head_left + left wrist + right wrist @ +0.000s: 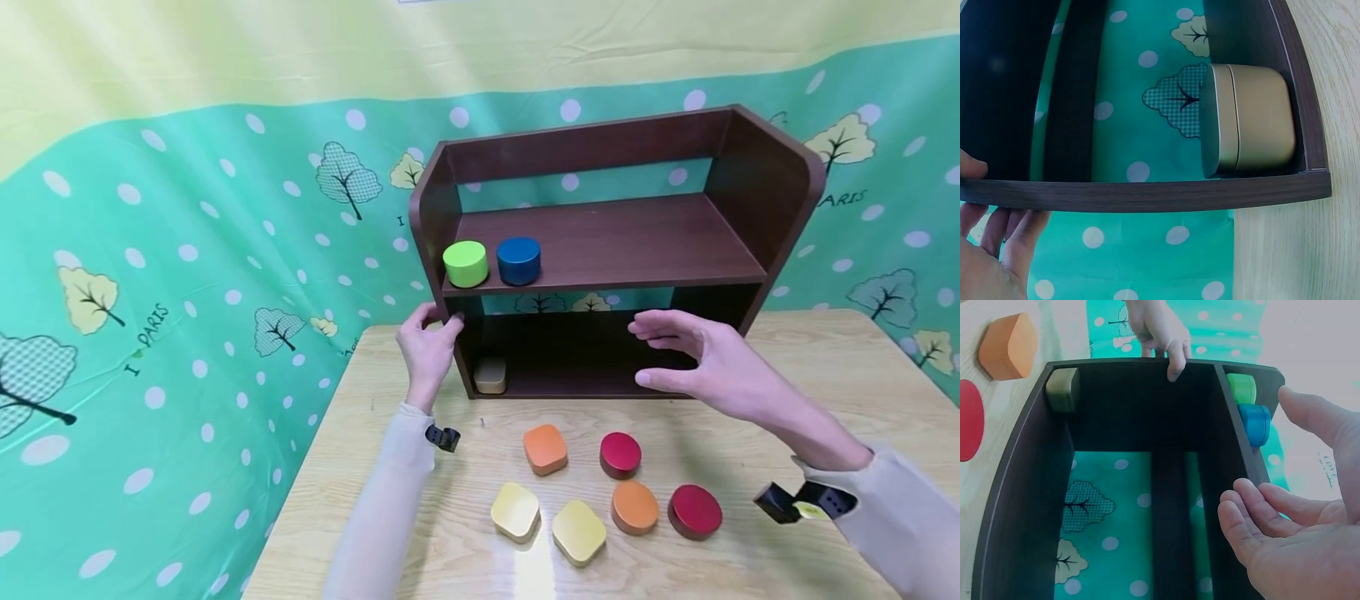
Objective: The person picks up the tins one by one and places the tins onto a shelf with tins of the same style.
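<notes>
My left hand [426, 350] grips the left side panel of the dark wooden shelf [600, 242], thumb inside, fingers curled round its edge. My right hand [705, 358] hovers open before the lower compartment, fingers relaxed, holding nothing. The shelf stands at the table's [825, 400] far edge; a gold tin [491, 375] sits in its lower left corner.

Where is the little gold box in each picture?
Head view: the small gold rounded-square tin sits in the left corner of the dark brown wooden shelf's bottom level, near the left hand.
Left wrist view: the tin is at right, against the shelf's side panel.
Right wrist view: the tin is at the upper left.
Shared landmark: the shelf's left side panel.
</notes>
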A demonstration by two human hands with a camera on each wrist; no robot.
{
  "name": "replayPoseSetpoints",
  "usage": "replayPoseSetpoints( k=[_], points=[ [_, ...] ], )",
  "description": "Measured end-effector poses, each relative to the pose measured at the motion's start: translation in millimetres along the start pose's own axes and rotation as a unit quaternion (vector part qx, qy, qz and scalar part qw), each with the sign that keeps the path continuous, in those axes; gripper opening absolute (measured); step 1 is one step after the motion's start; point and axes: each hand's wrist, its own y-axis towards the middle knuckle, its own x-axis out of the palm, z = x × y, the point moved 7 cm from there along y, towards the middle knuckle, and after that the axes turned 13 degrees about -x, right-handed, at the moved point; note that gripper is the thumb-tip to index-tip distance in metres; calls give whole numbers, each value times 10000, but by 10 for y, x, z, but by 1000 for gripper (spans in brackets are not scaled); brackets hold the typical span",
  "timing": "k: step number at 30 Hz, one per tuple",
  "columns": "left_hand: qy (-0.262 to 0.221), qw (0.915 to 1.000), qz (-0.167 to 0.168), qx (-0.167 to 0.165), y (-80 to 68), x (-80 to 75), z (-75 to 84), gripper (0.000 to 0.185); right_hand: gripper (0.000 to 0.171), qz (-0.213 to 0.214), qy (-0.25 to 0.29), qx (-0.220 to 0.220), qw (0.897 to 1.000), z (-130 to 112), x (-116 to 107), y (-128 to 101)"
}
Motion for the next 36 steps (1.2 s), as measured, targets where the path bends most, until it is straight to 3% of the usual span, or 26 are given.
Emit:
replayPoseSetpoints(
  k=[13,36],
  points=[
    [80,9999,-2,-100,-13,-12,-26,13,71,-35,-19,-164,9999,237,156,-356],
    [68,10000,43,-35,0,-3,7,18,72,-221,177,439,9986,754,494,-946]
  ],
)
